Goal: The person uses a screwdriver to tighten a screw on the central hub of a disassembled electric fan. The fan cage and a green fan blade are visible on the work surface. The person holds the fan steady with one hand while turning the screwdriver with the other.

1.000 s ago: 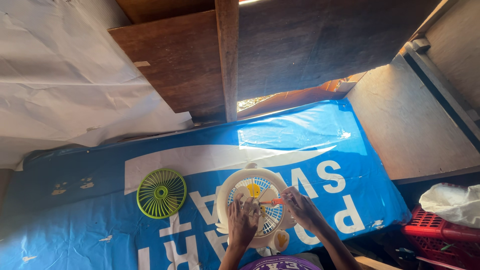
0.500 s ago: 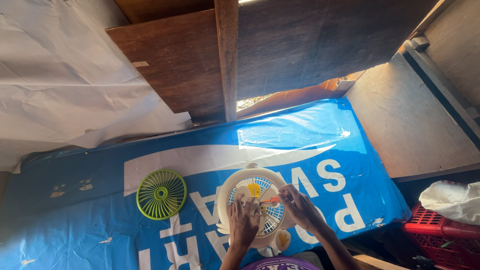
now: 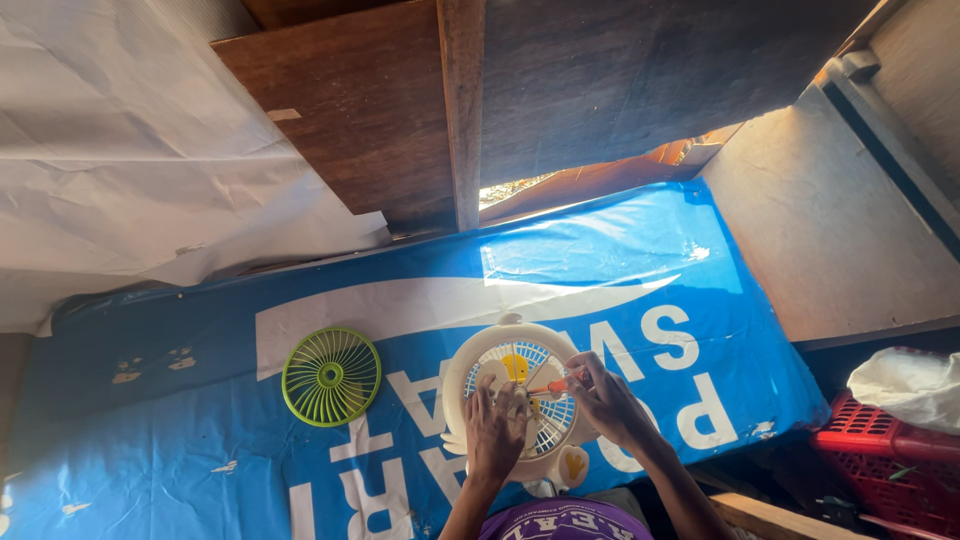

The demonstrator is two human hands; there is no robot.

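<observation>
Steadying the cream fan housing [image 3: 520,400] on the blue printed tarp [image 3: 650,270], my left hand [image 3: 495,430] presses flat and spread on its grille. My right hand [image 3: 605,400] is closed around an orange-handled screwdriver [image 3: 555,386]; I'd keep it square to the hub, with the green grille [image 3: 331,376] well apart.

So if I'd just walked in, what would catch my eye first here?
Probably the big blue sheet with white lettering spread across the work surface. Low in the middle, both hands work on a round cream fan lying flat on it: the left hand rests on its grille, and the right hand holds a small orange-handled tool to the centre. Beside it, apart, lies a bright green round fan grille.
</observation>
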